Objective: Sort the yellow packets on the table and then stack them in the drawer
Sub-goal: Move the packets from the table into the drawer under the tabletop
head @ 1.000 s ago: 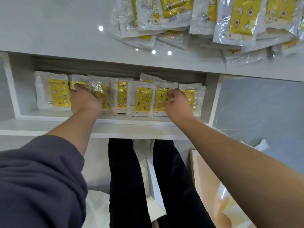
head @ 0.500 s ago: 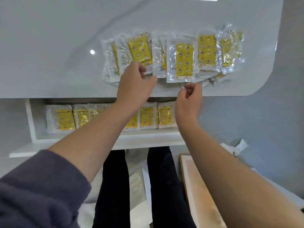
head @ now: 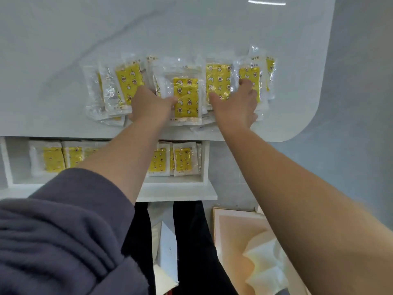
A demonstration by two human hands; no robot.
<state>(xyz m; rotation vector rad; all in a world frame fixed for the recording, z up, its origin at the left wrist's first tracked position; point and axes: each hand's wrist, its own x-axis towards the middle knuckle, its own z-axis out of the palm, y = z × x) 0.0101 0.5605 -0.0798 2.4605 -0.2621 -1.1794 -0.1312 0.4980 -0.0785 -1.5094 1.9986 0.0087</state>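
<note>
The surface (head: pixel 63 50) is glossy white with faint grey veining like marble, its far right corner rounded, and it mirrors bright strip lights (head: pixel 266 2) along its top edge. Beyond and below it on the right lies a pale grey-blue floor (head: pixel 350 103). On the floor at lower right a flat beige panel with a light wooden frame (head: pixel 231 235) rests with crumpled white wrapping (head: pixel 265 265) on it, and a white box (head: pixel 168 250) stands just left of it.
</note>
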